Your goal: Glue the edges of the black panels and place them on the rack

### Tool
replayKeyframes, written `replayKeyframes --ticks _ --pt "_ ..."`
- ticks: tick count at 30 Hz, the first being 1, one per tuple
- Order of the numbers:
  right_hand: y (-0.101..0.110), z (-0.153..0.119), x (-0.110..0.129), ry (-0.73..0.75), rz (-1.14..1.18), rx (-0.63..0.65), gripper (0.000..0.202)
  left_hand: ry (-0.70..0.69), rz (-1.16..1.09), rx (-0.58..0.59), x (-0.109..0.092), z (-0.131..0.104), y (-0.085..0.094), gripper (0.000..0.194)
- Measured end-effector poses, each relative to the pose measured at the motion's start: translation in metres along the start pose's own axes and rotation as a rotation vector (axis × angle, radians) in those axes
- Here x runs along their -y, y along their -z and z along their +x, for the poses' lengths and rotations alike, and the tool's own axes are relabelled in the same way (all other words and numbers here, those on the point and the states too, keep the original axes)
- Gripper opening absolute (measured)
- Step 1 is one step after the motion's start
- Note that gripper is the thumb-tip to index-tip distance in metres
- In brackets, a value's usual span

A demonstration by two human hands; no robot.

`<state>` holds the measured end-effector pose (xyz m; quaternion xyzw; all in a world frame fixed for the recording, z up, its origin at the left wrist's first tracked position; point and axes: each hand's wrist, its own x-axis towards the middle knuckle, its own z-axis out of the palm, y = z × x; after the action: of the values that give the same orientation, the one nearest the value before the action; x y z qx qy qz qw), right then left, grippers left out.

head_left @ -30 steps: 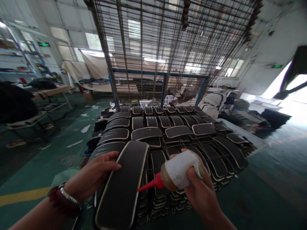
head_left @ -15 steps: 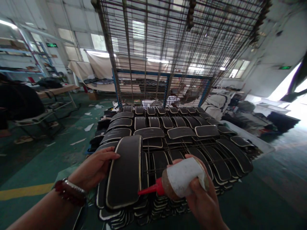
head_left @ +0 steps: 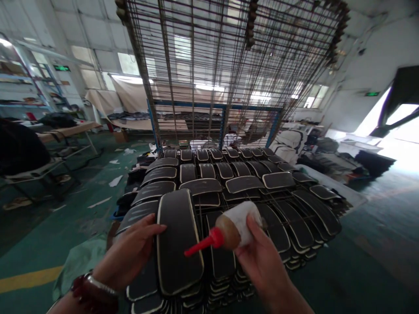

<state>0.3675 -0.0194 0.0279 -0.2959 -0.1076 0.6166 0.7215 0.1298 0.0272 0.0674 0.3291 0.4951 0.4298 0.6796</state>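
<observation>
My left hand (head_left: 139, 244) pinches the left edge of a dark curved panel (head_left: 178, 235) with a pale rim, thumb on its face. My right hand (head_left: 262, 257) is wrapped round a bottle (head_left: 240, 222) with a white label, brownish shoulder and red cap. The bottle is tipped to the left, and its red nozzle (head_left: 199, 247) points down-left over the panel's lower face. Whether the tip touches the panel, I cannot tell. More dark rimmed panels (head_left: 207, 186) lie in rows and stacks beneath and beyond it.
A raised wire rack (head_left: 209, 56) leans over the back of the rows. At the far left, a person in dark clothing (head_left: 21, 148) sits near a table (head_left: 70, 131). White bundles (head_left: 288, 141) stand behind on the right. Green cloth (head_left: 80, 261) lies by my left forearm.
The view has shifted a little. The nozzle has moved from the panel's lower right edge onto its face area, and the panel now leans the other way. Both hands keep their holds.
</observation>
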Motion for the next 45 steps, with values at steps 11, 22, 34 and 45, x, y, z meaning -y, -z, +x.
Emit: replayKeyframes --ticks 11,22,34,45 --pt "-0.015 0.043 0.009 0.448 -0.305 0.217 0.037 0.137 -0.076 0.159 0.012 -0.010 -0.030 0.041" --pt "0.000 0.031 0.041 0.491 -0.457 0.424 0.041 0.119 0.009 0.154 0.009 -0.005 -0.023 0.042" --pt "0.042 0.008 0.047 -0.078 0.044 0.026 0.040 0.121 0.026 -0.007 0.014 0.020 -0.041 0.051" --pt "0.241 -0.077 0.242 0.713 0.617 -0.600 0.037 0.082 0.089 0.260 0.063 0.098 -0.185 0.032"
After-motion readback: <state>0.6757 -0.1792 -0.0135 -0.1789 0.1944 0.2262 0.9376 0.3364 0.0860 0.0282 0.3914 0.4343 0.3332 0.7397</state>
